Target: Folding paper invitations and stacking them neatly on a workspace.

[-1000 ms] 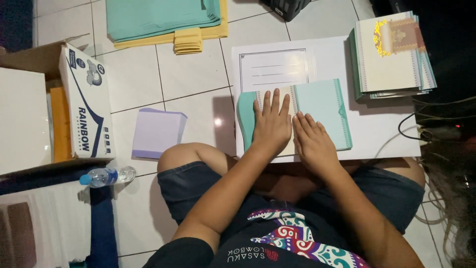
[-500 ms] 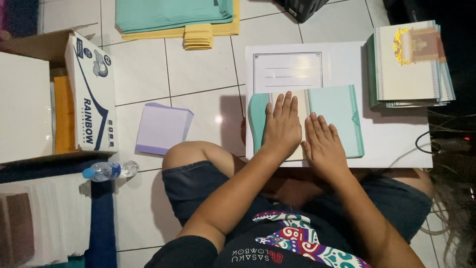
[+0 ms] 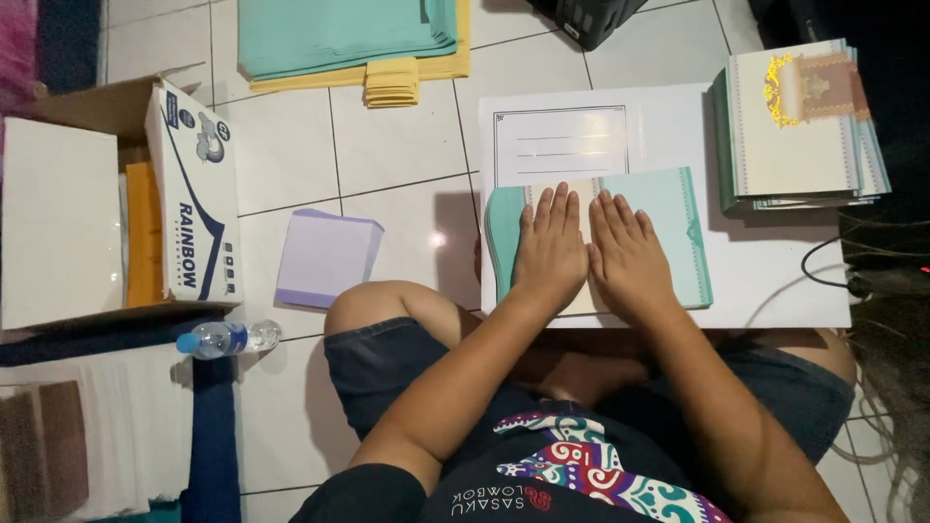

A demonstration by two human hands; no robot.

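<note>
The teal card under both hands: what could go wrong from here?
1. Both hands, left hand and right hand, press flat on the open teal card; uneven pressure might crease it crookedly.
2. The white board rests on the lap, so it may tilt, and the card stack near its far right corner could slide off.
3. The water bottle lies on its side by the left knee; a leak could wet the lilac sheets.

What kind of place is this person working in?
Probably a home floor used for assembling paper goods: a tiled floor, a low white board, stacks of teal sheets and decorated cards.
</note>
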